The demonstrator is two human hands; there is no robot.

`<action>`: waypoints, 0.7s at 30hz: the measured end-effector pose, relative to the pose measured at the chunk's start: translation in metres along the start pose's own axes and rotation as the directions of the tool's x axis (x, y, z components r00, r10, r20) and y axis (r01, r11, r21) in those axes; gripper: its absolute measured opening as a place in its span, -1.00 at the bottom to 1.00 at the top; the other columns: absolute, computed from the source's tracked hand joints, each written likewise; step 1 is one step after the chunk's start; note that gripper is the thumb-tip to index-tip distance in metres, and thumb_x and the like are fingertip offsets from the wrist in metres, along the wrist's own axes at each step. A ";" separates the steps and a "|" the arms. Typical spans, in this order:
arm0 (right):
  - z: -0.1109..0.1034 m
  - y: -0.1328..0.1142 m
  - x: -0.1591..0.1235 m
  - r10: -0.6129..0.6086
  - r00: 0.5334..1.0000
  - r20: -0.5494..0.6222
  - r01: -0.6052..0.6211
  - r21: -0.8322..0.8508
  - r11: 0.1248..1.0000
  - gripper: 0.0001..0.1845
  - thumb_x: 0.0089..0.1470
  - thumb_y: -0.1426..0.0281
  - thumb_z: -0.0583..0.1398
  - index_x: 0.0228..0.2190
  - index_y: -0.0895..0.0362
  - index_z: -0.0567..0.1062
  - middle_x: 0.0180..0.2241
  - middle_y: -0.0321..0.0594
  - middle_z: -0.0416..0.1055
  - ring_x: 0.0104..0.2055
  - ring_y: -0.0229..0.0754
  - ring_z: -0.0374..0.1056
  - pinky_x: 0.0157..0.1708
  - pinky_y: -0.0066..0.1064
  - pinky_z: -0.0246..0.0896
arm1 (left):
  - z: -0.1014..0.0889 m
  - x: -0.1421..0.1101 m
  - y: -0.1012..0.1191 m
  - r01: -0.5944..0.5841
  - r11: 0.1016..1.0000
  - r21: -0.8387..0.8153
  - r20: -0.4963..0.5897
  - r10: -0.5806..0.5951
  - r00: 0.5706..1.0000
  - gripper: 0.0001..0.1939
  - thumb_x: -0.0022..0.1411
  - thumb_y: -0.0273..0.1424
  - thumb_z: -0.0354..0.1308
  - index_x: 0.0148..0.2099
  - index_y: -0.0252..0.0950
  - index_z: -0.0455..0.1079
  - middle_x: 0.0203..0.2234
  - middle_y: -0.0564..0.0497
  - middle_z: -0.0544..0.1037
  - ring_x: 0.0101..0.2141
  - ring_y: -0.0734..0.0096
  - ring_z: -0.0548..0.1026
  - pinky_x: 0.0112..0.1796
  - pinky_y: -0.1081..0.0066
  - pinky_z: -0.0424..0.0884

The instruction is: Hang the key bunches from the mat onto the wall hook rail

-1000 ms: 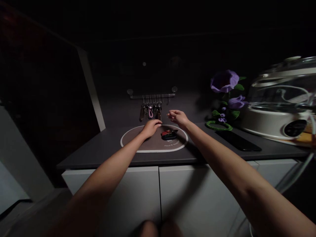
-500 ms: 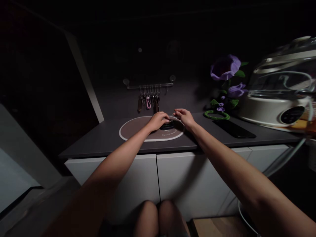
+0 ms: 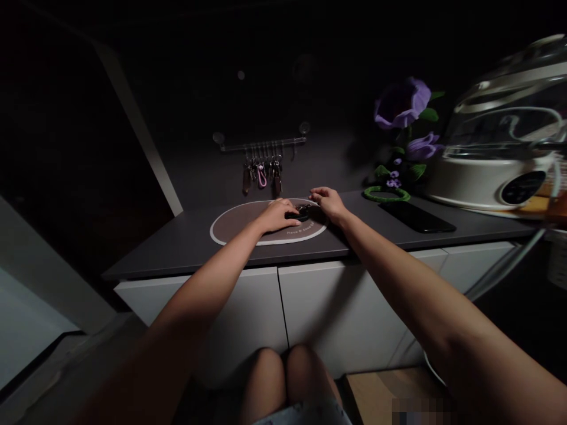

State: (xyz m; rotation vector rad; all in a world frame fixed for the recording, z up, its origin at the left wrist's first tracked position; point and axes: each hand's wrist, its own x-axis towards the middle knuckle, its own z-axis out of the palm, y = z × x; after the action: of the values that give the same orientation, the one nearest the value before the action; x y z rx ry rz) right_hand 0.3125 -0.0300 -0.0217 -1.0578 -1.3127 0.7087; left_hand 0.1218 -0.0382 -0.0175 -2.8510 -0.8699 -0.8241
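Note:
Both my arms reach out over a dark countertop (image 3: 186, 245) in dim light. My left hand (image 3: 275, 214) rests on an oval brown mat (image 3: 234, 225) with its fingers curled over a small dark key bunch (image 3: 298, 213). My right hand (image 3: 326, 202) hovers just right of the bunch, fingers bent and close together; I cannot make out whether it touches the keys. On the wall behind, a clear hook rail (image 3: 261, 144) carries several hanging keys (image 3: 261, 173).
A purple artificial flower (image 3: 402, 108) with a green ring base (image 3: 383, 193) stands at the right. A black phone (image 3: 416, 217) lies beside it. A white appliance with a clear lid (image 3: 500, 147) fills the far right. White cabinet doors (image 3: 336, 307) sit below the counter.
My left hand slid right along the mat onto the key bunch. My right hand dropped from near the hook rail to beside the bunch. The view tilted downward, and my knees came into sight.

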 end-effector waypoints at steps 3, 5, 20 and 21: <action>0.000 0.001 0.000 0.003 1.000 -0.013 -0.003 -0.036 0.999 -0.85 -0.09 0.52 0.12 -0.38 0.21 0.41 -0.44 -0.20 0.44 -0.39 -0.31 0.33 -0.15 -0.34 0.19 | 0.000 -0.001 -0.001 0.002 0.999 -0.038 0.029 -0.001 1.000 -0.66 -0.02 -0.25 0.22 -0.16 -0.25 0.46 -0.28 -0.05 0.45 -0.23 0.36 0.37 -0.15 0.35 0.26; -0.001 0.002 0.001 0.000 1.000 -0.023 -0.001 -0.053 0.999 -0.84 -0.10 0.52 0.12 -0.37 0.21 0.42 -0.43 -0.19 0.44 -0.38 -0.31 0.33 -0.15 -0.34 0.19 | -0.001 -0.001 -0.001 -0.009 0.998 -0.062 0.049 0.012 0.999 -0.68 0.00 -0.29 0.20 -0.16 -0.28 0.46 -0.29 -0.06 0.44 -0.23 0.38 0.37 -0.16 0.38 0.27; -0.002 0.007 0.006 -0.071 0.997 -0.019 0.063 -0.271 0.960 -0.82 -0.09 0.48 0.12 -0.35 0.20 0.46 -0.42 -0.18 0.46 -0.36 -0.27 0.34 -0.19 -0.34 0.21 | -0.001 -0.003 -0.001 0.128 0.985 0.116 -0.117 -0.114 0.986 -0.67 0.26 -0.34 -0.19 -0.23 -0.35 0.37 -0.35 -0.09 0.36 -0.26 0.34 0.33 -0.17 0.35 0.23; -0.002 0.006 0.006 -0.073 0.997 -0.024 0.064 -0.285 0.956 -0.82 -0.09 0.47 0.13 -0.36 0.19 0.46 -0.42 -0.17 0.47 -0.36 -0.26 0.34 -0.19 -0.33 0.21 | 0.000 -0.002 -0.003 0.148 0.985 0.088 -0.153 -0.134 0.979 -0.68 0.26 -0.35 -0.20 -0.24 -0.34 0.36 -0.35 -0.08 0.36 -0.26 0.34 0.33 -0.17 0.35 0.23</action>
State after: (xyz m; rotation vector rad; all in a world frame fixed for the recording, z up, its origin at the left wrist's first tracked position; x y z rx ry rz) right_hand 0.3160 -0.0226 -0.0251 -1.2414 -1.4431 0.4553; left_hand 0.1188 -0.0369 -0.0187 -2.6301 -1.0704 -0.9624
